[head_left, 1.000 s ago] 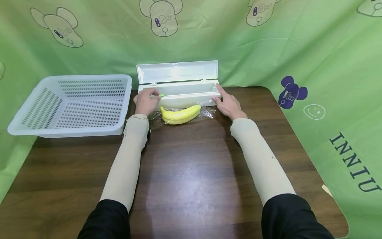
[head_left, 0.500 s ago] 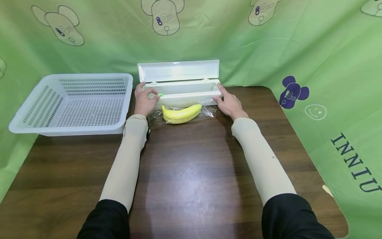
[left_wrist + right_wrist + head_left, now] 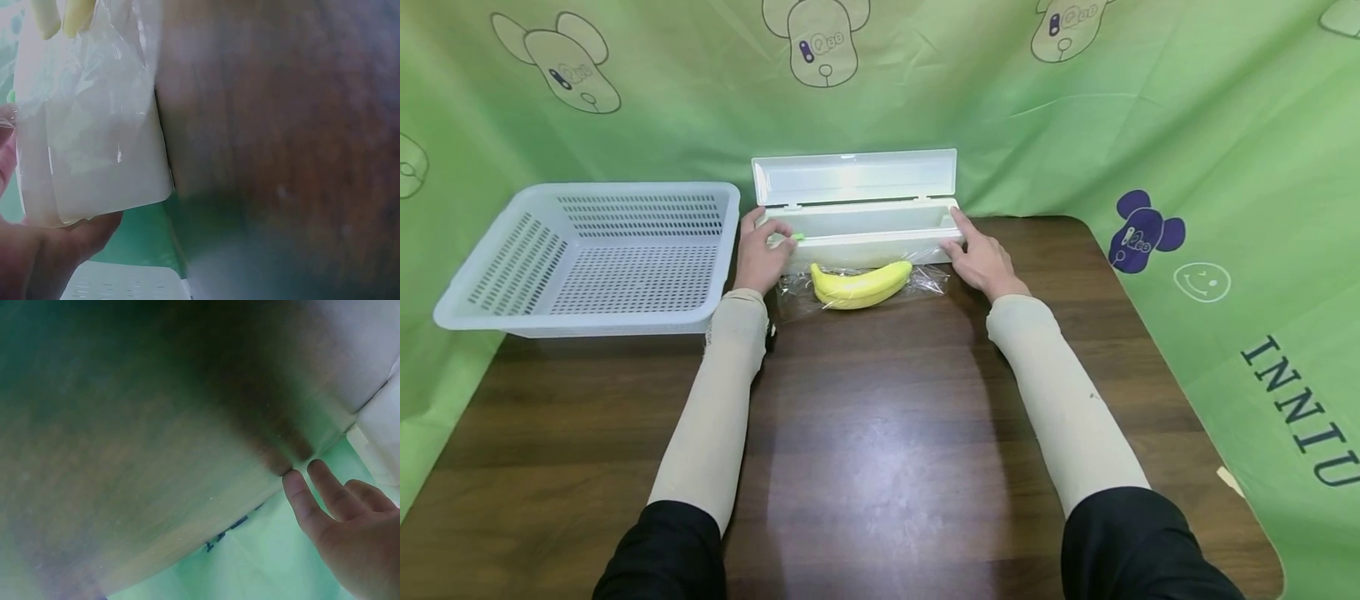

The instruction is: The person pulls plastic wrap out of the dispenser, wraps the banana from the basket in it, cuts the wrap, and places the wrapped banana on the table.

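Observation:
A long white cling film box [image 3: 880, 252] stands at the back of the table, its clear lid raised. My left hand [image 3: 763, 254] is at the box's left end. Its thumb and index finger pinch a small green slide cutter [image 3: 798, 237] on the front edge, while other fingers reach round the end. At the right end, my right hand [image 3: 983, 265] holds the box between thumb and index finger; its remaining fingers [image 3: 302, 500] extend loosely. A yellow banana [image 3: 861, 286] lies on clear cling film [image 3: 928, 282] before the box. In the left wrist view, film drapes over the box.
A pale blue perforated basket [image 3: 585, 325] stands on the left, close to my left hand. Behind the table hangs a green printed cloth [image 3: 985, 100]. The brown wooden table [image 3: 865, 433] reaches toward me between my forearms.
My left hand and the green slide cutter have moved left along the box's front edge. My right hand keeps its place at the right end, and the banana stays put. The camera view shifts slightly.

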`<state>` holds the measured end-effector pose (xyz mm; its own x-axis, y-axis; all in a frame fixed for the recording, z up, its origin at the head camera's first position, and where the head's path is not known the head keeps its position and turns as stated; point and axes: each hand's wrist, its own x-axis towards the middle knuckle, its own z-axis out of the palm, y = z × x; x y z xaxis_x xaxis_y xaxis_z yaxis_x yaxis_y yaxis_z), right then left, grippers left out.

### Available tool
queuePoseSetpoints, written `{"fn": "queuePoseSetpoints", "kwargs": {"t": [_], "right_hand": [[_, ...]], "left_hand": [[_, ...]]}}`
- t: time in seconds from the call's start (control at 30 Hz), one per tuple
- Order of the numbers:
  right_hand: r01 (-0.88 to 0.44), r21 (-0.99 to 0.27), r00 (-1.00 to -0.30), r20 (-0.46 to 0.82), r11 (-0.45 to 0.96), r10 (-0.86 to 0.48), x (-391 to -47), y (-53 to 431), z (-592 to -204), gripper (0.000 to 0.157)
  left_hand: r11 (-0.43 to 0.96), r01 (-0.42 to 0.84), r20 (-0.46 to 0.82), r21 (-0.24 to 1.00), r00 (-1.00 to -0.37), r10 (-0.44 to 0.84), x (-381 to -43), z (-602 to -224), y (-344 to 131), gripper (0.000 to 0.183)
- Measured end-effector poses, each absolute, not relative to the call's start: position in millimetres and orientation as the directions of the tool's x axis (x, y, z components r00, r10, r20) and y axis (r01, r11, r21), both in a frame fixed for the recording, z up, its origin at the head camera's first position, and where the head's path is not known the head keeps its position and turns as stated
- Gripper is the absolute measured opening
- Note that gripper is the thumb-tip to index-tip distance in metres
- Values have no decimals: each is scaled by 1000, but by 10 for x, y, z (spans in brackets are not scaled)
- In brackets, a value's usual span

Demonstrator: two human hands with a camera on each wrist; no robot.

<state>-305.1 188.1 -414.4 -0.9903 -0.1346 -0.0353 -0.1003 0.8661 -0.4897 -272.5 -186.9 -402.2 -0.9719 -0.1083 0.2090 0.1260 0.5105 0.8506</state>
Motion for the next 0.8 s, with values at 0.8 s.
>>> {"fn": "queuePoseSetpoints", "kwargs": {"t": [0.8], "right_hand": [[-104,-496,-988,-46,862,-145,-3082,1894,-4137,70]], "left_hand": [[430,38,120,902,-979,-164,-2689,-4050,-1990,17]]}}
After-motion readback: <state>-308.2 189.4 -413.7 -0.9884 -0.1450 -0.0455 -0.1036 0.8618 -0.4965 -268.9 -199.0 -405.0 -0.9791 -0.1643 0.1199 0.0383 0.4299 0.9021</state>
